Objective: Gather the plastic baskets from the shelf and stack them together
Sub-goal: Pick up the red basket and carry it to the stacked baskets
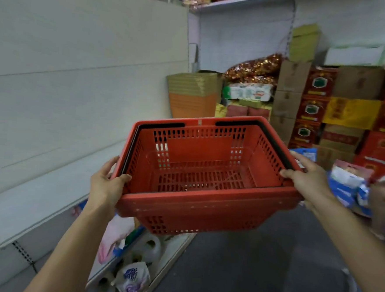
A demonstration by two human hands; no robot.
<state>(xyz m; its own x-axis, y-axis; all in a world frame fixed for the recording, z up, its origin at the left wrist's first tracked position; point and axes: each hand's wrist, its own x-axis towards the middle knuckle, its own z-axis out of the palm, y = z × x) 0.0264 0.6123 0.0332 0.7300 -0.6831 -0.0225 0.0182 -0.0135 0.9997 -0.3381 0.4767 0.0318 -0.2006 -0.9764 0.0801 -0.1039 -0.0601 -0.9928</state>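
Note:
A red plastic basket (205,206) with slotted walls and black handles folded along its rim hangs in the air in front of me, above the aisle. Nothing lies inside it. My left hand (108,185) grips its left rim, thumb over the edge. My right hand (308,176) grips the right rim the same way. The basket is tilted slightly, its near side lower. I cannot tell whether a second basket is nested in it.
White shelf boards (52,117) run along the left, with bagged goods (132,276) on the bottom shelf. Stacked cardboard boxes (339,110) and an orange and green stack of containers (194,93) fill the back. Packets (352,186) lie at the right. The dark floor (258,271) lies below.

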